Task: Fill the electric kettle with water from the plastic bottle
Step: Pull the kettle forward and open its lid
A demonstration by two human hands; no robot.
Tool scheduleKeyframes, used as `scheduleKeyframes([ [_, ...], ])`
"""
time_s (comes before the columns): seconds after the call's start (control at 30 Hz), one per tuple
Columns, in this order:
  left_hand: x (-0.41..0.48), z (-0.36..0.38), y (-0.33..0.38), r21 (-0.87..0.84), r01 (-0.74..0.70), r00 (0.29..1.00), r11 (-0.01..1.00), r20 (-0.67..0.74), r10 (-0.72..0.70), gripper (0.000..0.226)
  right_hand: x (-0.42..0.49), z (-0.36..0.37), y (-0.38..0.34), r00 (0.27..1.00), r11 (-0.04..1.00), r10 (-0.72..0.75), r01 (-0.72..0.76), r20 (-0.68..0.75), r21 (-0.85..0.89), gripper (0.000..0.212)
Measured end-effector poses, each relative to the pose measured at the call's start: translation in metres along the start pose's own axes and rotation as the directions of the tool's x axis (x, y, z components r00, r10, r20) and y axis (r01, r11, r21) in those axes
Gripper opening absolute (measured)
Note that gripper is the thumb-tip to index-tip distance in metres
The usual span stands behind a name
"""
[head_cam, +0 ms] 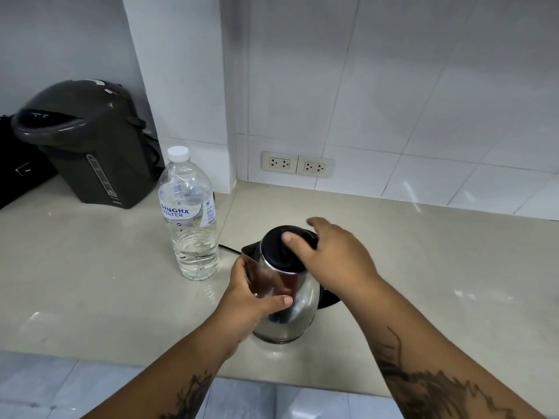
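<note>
A stainless steel electric kettle [298, 300] with a black lid [276, 247] stands on the pale countertop [106, 282]. My left hand [252, 300] wraps the kettle's left side below the spout. My right hand [329, 255] rests on the lid, thumb pressing its top; the lid is down. A clear plastic water bottle [189, 216] with a white cap stands upright just left of the kettle, roughly a quarter full, cap on. The kettle's handle is mostly hidden under my right wrist.
A dark grey hot-water dispenser [87, 146] stands at the back left, with a black object [18, 167] beside it. Two wall sockets [298, 164] sit low on the tiled wall. A black cord [230, 249] runs behind the kettle. The counter's front edge [121, 358] is near me.
</note>
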State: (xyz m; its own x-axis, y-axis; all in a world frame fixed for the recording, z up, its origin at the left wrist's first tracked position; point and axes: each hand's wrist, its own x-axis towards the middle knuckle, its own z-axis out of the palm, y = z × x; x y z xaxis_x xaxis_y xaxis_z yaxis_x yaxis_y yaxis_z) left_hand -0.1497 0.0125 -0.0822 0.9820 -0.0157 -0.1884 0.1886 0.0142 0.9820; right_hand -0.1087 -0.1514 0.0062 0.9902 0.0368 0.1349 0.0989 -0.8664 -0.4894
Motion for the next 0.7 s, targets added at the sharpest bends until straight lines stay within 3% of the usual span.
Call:
scheduleKeyframes([
  [0.1,-0.003,0.005,0.003,0.011,-0.006,1.000,1.000,-0.028,0.006,0.102,0.001,0.009,-0.015,0.999,0.961,-0.032,0.037,0.020,-0.274,0.075],
  [0.23,-0.001,0.006,0.001,0.039,-0.016,0.999,0.999,-0.039,0.017,0.096,0.008,0.014,-0.015,0.994,0.950,-0.095,0.074,-0.055,-0.304,0.049],
  [0.3,0.000,0.005,-0.001,0.049,-0.012,0.999,0.999,-0.041,0.014,0.099,0.011,0.013,-0.015,0.993,0.956,-0.104,0.086,-0.049,-0.281,0.046],
  [0.37,0.000,0.005,-0.003,0.051,-0.010,0.999,0.999,-0.048,0.012,0.103,0.013,0.008,-0.013,0.997,0.984,-0.064,0.056,-0.045,-0.171,0.045],
  [0.47,0.002,0.005,-0.004,0.036,0.000,0.998,0.999,-0.055,0.002,0.107,0.014,-0.010,-0.006,0.999,0.983,0.010,-0.004,-0.030,0.186,0.043],
  [0.57,0.003,0.003,-0.006,0.032,0.002,0.998,0.999,-0.062,0.000,0.108,0.011,-0.022,0.010,0.995,0.847,0.101,-0.072,-0.026,0.527,0.048],
  [0.7,0.002,0.002,-0.007,0.017,0.014,0.999,1.000,-0.047,-0.013,0.109,0.005,-0.027,0.043,0.958,0.678,0.277,-0.250,0.075,0.691,0.043],
])
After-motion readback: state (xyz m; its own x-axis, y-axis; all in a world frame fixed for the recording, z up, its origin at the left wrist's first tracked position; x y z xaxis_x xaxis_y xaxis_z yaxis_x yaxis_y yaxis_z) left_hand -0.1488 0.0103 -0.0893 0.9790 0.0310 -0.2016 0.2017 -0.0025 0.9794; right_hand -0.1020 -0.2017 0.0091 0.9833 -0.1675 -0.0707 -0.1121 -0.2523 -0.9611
